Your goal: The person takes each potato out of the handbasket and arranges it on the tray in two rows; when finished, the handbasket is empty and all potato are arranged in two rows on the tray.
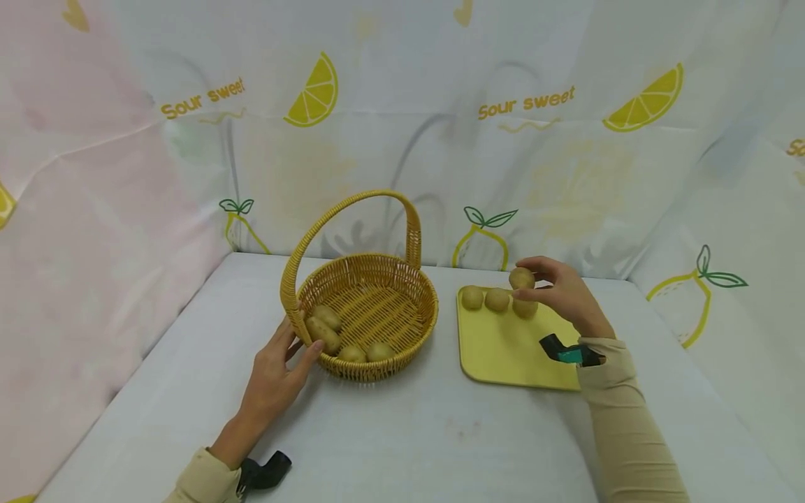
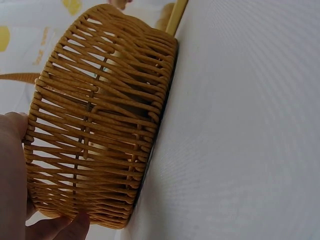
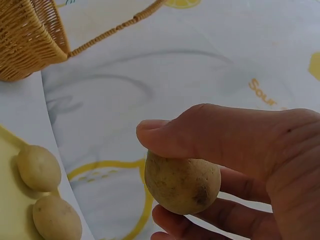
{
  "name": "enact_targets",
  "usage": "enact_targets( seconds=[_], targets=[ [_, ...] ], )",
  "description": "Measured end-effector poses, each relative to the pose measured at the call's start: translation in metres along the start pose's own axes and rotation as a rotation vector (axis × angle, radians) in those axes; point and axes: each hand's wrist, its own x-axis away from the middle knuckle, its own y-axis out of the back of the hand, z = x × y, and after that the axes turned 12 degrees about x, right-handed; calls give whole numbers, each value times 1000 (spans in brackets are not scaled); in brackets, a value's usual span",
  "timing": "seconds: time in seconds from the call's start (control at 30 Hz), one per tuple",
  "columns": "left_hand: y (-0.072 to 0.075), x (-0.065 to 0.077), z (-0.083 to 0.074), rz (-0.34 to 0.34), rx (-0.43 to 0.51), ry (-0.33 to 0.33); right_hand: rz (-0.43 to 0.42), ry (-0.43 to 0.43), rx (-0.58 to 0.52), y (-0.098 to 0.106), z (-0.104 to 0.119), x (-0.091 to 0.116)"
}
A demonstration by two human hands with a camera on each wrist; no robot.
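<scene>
My right hand (image 1: 562,293) pinches a small round potato (image 3: 182,184) between thumb and fingers, above the back edge of the yellow tray (image 1: 509,353). A dark spot marks the potato's skin. Three other potatoes (image 1: 472,297) lie in a row along that edge; the right one is partly covered by the hand. At the left, my left hand (image 1: 273,377) grips the rim of the wicker basket (image 1: 428,314), thumb over the rim by the handle's base and fingers around the outside. Several potatoes (image 1: 327,318) rest inside the basket, toward its near left side.
The basket's tall arched handle (image 1: 371,195) rises above its rim. A white cloth (image 1: 402,440) covers the table. Behind and at both sides hang printed curtains (image 1: 402,91) with lemons and lettering. Each wrist carries a small black camera (image 1: 267,471).
</scene>
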Motion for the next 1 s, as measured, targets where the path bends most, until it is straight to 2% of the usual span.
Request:
enact_targets(
  seconds=[0.5,0.77,1.0],
  targets=[
    [-1,0,-2,0,6,-9,-9,-99,30,19,-40,8],
    [1,0,-1,0,4,-13,5,-92,-1,17,-60,10],
    [0,0,0,4,5,-6,4,-142,57,13,-78,11]
  ],
)
